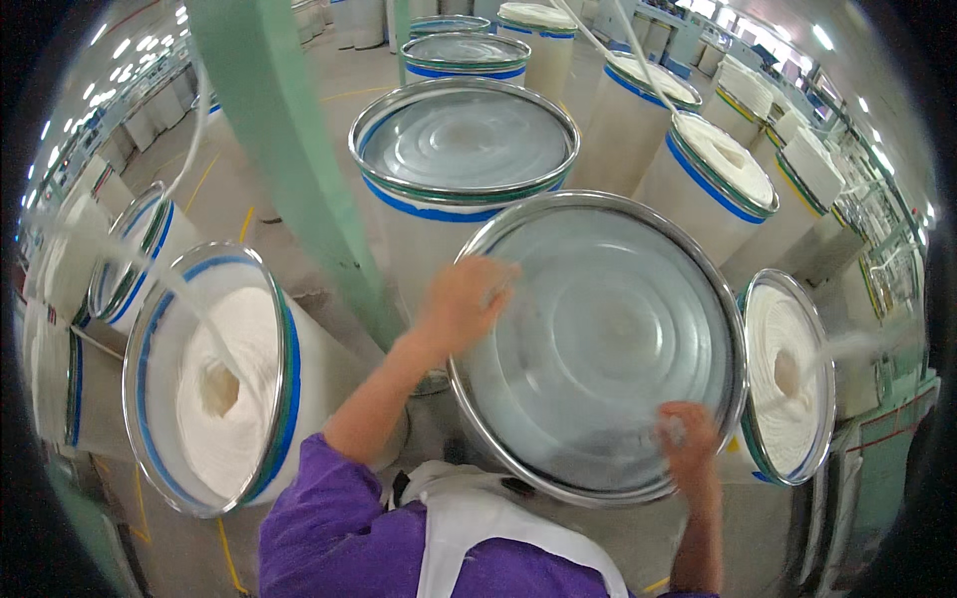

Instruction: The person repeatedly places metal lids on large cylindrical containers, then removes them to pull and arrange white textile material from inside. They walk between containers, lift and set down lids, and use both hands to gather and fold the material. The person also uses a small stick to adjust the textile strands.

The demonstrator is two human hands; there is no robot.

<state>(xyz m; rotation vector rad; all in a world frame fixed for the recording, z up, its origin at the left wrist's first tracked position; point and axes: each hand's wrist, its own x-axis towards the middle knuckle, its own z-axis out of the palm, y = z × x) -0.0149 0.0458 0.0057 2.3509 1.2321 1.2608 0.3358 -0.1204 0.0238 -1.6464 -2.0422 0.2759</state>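
Observation:
A large round can (608,319) with a shiny metal rim stands in front of me, a grey disc plate near its top. Over its left rim reaches my left hand (467,304), fingers curled and a little blurred. My right hand (688,439) is over the plate near the right rim, its fingers bent together. Small pale wisps seem to show at the fingers of both hands, too blurred to name. To my left a tilted-looking can (289,399) holds coiled white fibre sliver (234,389), and to my right another can holds white sliver (783,369).
A green post (289,149) rises at the left, close to the cans. Beyond the front can stands another can (464,145) with a grey plate. More sliver-filled cans (723,164) line the right. Strands of sliver (638,55) hang overhead. Yellow lines (229,548) mark the floor.

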